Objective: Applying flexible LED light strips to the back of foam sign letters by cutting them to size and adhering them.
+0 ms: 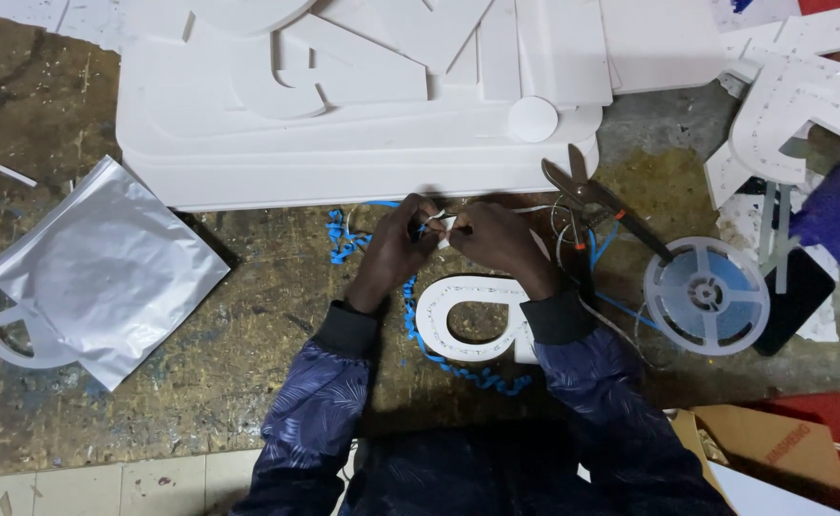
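Both hands, left hand (396,244) and right hand (492,239), pinched shut together on small white strip piece (444,227) over worn wooden workbench (248,315), just above white letter-shaped foam cutout (468,320), blue curled trimmings (458,368) beside, metal snips (597,201) and white plastic reel (707,296) right.

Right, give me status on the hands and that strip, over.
Left hand and right hand both pinching a small white strip end. White letter piece just below them. Snips and reel beside the right hand, not touching.
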